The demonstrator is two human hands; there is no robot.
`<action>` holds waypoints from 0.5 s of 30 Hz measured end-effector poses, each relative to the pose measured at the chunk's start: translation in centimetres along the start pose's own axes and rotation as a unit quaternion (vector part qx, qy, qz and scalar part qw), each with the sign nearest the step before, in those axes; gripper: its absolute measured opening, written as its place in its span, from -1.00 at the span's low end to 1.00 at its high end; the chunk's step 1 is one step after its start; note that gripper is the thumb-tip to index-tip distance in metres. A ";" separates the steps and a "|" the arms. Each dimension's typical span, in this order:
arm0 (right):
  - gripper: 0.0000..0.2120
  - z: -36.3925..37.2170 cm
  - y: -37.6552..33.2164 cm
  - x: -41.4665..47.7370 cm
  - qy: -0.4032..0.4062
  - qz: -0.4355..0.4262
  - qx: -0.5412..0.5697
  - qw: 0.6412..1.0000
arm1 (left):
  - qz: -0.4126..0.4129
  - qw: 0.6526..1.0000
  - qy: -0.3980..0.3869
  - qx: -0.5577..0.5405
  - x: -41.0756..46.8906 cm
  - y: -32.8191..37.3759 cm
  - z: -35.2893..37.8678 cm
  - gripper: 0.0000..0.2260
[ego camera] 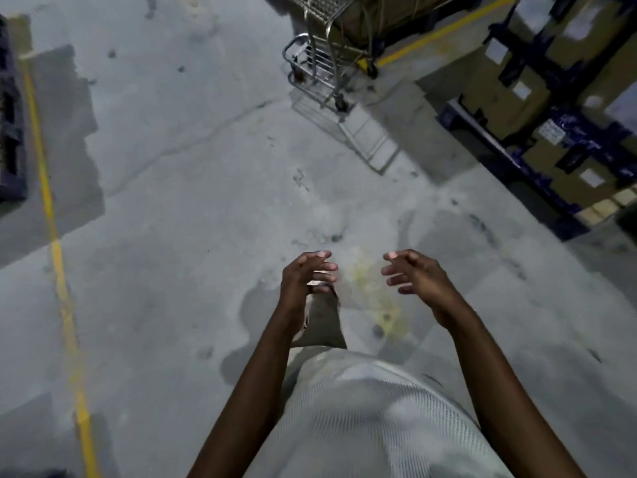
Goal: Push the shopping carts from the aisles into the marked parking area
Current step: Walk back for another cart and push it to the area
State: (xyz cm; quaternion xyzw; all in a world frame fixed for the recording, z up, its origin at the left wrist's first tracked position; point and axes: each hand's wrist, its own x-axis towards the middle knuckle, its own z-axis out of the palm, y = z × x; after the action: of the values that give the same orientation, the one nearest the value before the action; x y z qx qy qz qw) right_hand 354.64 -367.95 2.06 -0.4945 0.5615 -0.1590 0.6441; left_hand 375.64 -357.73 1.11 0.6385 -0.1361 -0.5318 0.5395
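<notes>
A metal shopping cart (320, 60) stands at the top centre on the concrete floor, its wire basket cut off by the frame edge and its lower rack and wheels in view. My left hand (305, 279) and my right hand (413, 276) are raised in front of me, well short of the cart. Both hold nothing, with fingers loosely curled and pointing toward each other. A wide stretch of floor lies between my hands and the cart.
Dark blue racking with cardboard boxes (558, 108) lines the right side. A yellow floor line (55, 243) runs down the left, beside a dark pallet (10, 139). Another yellow line (444, 32) runs past the cart at the top right.
</notes>
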 end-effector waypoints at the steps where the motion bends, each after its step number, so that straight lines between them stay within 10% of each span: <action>1: -0.75 -0.3 -0.6 1.8 0.003 0.004 -0.004 1.000 | -0.003 1.000 -0.005 0.001 2.6 1.1 0.6 -0.71; 15: -0.81 -3.5 -22.1 27.4 0.131 -0.037 0.088 0.987 | 0.042 0.984 -0.097 0.141 36.3 25.9 9.9 -0.62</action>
State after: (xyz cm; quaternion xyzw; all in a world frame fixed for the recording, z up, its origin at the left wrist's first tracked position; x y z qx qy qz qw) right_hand 368.05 -400.51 5.00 -0.4315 0.6060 -0.2948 0.5997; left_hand 392.27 -400.12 4.82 0.6475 -0.2883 -0.5433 0.4499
